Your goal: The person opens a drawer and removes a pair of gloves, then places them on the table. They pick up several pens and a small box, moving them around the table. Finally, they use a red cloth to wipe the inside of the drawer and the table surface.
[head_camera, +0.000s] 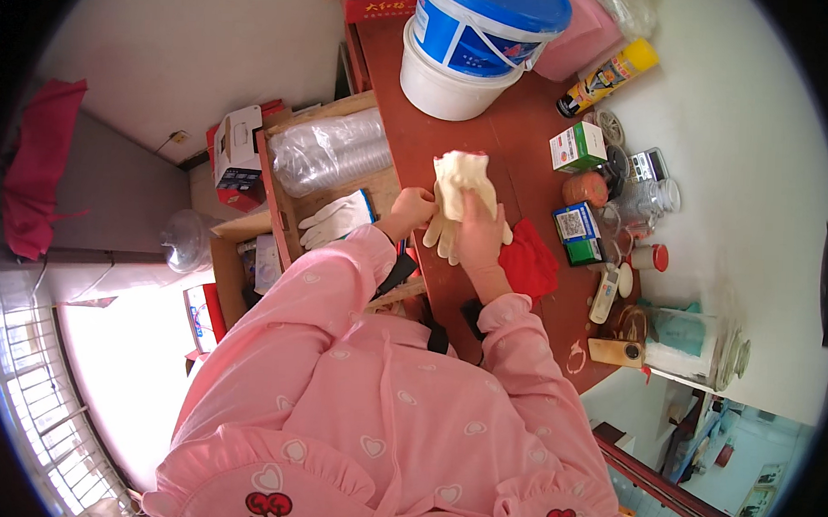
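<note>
A stack of cream knitted work gloves [461, 178] with red-edged cuffs lies over the red-brown tabletop [527, 160], fingers towards me. My right hand [482, 237] grasps it from above, fingers spread over the fabric. At its left edge, my left hand [413, 209] pinches the gloves with curled fingertips, which the fabric partly hides. Just right of my right hand is a crumpled red cloth [531, 262]. To the left, an open wooden drawer [279, 213] contains white gloves with a blue cuff [339, 218] and clear plastic cups in a bag [332, 150].
A blue-lidded bucket [490, 35] sits on a white tub [454, 85] at the far end. Along the wall are a spray can [608, 77], small boxes [581, 147], glass jars [652, 198], a remote control [604, 296] and a phone [616, 352]. A cardboard box [230, 272] adjoins the drawer.
</note>
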{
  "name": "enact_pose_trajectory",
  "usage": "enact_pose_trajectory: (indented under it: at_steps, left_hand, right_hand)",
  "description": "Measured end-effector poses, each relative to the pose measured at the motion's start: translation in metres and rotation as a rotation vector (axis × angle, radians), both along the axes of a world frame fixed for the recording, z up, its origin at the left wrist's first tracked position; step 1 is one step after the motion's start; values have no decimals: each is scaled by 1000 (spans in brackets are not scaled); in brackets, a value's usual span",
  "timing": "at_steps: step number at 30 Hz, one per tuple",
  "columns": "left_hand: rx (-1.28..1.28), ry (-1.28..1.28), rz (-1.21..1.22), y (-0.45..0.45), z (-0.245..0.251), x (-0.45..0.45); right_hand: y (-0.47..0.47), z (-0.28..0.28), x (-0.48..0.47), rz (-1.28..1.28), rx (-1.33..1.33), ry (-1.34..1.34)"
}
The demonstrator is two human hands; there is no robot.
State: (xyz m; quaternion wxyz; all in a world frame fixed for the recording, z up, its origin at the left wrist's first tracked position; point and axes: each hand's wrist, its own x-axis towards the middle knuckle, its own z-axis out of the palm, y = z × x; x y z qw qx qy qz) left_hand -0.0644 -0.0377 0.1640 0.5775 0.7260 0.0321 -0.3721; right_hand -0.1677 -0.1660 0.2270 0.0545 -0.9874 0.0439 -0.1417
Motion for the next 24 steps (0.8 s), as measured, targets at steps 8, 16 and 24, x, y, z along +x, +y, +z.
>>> enact_pose_trajectory:
  at_steps: [8, 16, 24]
  left_hand:
    - [-120, 176, 39, 10, 13, 2]
    - [110, -464, 40, 1, 33, 16]
    - [129, -557, -101, -9, 19, 31]
  right_hand:
    - [9, 7, -9, 136, 149, 76]
    - [3, 6, -8, 28, 188, 44]
    - [2, -13, -7, -1, 94, 94]
